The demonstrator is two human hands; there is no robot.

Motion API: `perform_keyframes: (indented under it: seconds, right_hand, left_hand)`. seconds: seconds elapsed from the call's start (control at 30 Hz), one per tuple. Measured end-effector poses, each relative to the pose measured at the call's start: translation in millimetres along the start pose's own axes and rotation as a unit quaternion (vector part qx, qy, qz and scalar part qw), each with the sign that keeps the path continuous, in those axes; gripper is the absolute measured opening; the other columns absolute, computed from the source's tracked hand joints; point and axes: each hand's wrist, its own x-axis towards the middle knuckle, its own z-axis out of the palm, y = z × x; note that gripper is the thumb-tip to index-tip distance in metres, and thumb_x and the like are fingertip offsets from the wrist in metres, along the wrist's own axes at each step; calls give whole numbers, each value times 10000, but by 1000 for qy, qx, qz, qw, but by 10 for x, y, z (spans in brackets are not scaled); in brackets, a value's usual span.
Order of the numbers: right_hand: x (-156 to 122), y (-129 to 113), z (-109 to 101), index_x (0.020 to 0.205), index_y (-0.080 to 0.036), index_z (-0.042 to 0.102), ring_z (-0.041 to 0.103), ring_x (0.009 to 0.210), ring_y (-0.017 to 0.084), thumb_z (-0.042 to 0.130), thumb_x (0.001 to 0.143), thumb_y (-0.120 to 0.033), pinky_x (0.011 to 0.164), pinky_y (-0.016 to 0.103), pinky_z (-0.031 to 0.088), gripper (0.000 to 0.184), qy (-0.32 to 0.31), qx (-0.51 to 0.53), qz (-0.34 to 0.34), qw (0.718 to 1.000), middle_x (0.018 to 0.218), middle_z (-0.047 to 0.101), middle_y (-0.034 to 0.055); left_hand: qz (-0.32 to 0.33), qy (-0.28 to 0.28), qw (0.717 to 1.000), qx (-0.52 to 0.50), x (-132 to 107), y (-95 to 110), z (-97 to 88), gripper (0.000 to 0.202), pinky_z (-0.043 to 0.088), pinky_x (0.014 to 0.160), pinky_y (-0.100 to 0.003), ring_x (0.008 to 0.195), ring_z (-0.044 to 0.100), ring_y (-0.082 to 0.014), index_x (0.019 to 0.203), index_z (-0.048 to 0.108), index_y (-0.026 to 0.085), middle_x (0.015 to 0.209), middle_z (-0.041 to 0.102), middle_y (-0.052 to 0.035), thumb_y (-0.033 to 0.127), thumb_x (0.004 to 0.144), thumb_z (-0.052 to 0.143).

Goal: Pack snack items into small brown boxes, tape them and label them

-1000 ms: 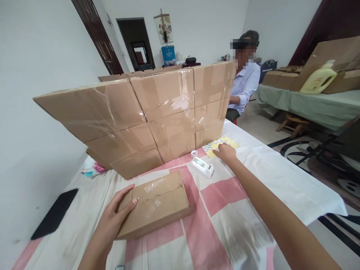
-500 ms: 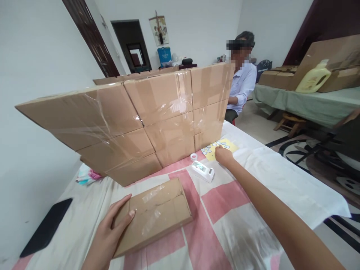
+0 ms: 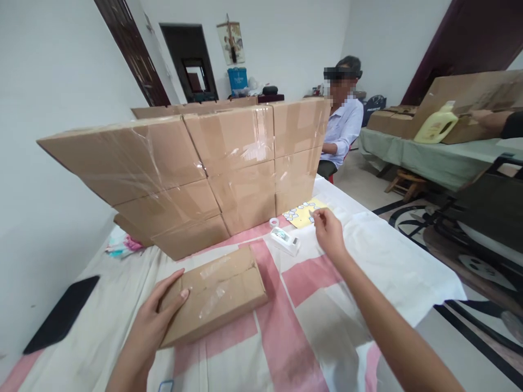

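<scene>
The left hand [image 3: 157,307] covers one end of the taped brown cardboard box [image 3: 218,291] on the pink-and-white cloth [image 3: 312,277]; hidden fingers leave its grip uncertain. The right hand [image 3: 330,231], partly hiding a yellow rectangular sheet [image 3: 302,222], pinches a whitish scrap [image 3: 312,214] too small to identify.

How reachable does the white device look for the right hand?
Probably yes: nothing stands between the right hand and the white device on the cloth. That hand seems to pinch a small pale piece, though, which could hinder grasping.

White back wall [image 3: 281,43] — its doorway [image 3: 186,49] stands dark.
</scene>
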Motion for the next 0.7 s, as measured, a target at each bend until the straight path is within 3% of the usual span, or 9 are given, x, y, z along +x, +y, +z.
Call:
perform_keyframes:
  seconds: [0.03, 0.07, 0.13, 0.2, 0.37, 0.47, 0.53, 0.63, 0.7]
  right_hand:
    - [-306, -140, 70, 1001, -195, 575, 640, 850, 198, 406, 1036, -269, 738, 291, 482, 188, 45, 85, -22, 995, 965, 687, 85]
    - [-607, -283, 159, 972, -208, 587, 639, 823, 192, 434, 1019, -254, 724, 291, 487, 167, 41, 150, -45, 987, 929, 685, 66]
    - [-1113, -547, 347, 949, -222, 621, 652, 816, 187, 481, 978, -192, 727, 293, 503, 146, -23, 236, -88, 967, 902, 694, 49]
    - [-1406, -723, 484, 939, -222, 666, 673, 892, 196, 474, 961, -145, 783, 314, 528, 208, -79, 300, -111, 944, 945, 712, 65]
    - [-1511, -673, 518, 1151, -214, 743, 583, 1297, 259, 637, 911, -212, 1093, 444, 472, 263, -183, 366, -101, 907, 1338, 652, 129]
    - [-1600, -598, 494, 1396, -234, 633, 345, 1515, 319, 796, 816, -339, 1214, 511, 337, 611, -234, 380, -81, 891, 1642, 345, 139]
    - [-1721, -601, 443, 1503, -259, 521, 247, 1555, 326, 822, 798, -390, 1237, 517, 289, 778, -263, 385, -92, 880, 1703, 194, 121]
    - [-1938, -557, 201, 1576, -303, 398, 158, 1572, 321, 801, 823, -381, 1253, 545, 234, 857, -230, 357, -140, 894, 1701, 197, 91]
    - [-2119, -407, -78, 1588, -358, 351, 159, 1570, 316, 733, 880, -311, 1252, 586, 214, 806, -136, 310, -151, 929, 1688, 244, 60]
  left_hand:
    - [-6, 0, 1000, -4, 14, -7, -9, 681, 387, 1170, -485, 1378, 478, -358, 1238, 681, 327, 1423, 590, -24, 688, 666, 755]
    - [-9, 0, 1000, -6, 24, -11, -15, 691, 382, 1173, -485, 1373, 483, -358, 1237, 684, 325, 1422, 592, -26, 686, 653, 766]
    - [-10, 0, 1000, -4, 30, -15, -16, 706, 370, 1179, -489, 1357, 498, -356, 1242, 683, 319, 1413, 601, -33, 677, 642, 781]
    - [-9, 5, 1000, -1, 28, -13, -6, 703, 355, 1186, -499, 1344, 511, -353, 1244, 679, 313, 1406, 608, -38, 667, 646, 787]
    - [-7, 5, 1000, 11, 73, 2, -1, 683, 326, 1206, -508, 1361, 505, -347, 1250, 670, 313, 1432, 595, -41, 666, 674, 774]
    - [-5, -11, 1000, 17, 77, -15, -80, 718, 376, 1186, -485, 1362, 514, -355, 1250, 676, 308, 1428, 609, -43, 689, 650, 771]
    - [-24, -9, 1000, 13, 18, -44, -137, 761, 450, 1135, -471, 1359, 523, -374, 1235, 682, 327, 1429, 618, -28, 713, 588, 789]
    - [-60, -12, 998, 15, -107, -18, -58, 786, 515, 1070, -502, 1356, 529, -404, 1231, 664, 398, 1448, 611, 8, 748, 538, 785]
    - [-34, -67, 997, 14, -185, 148, 228, 729, 533, 1049, -513, 1336, 551, -404, 1232, 655, 410, 1441, 615, 9, 728, 587, 771]
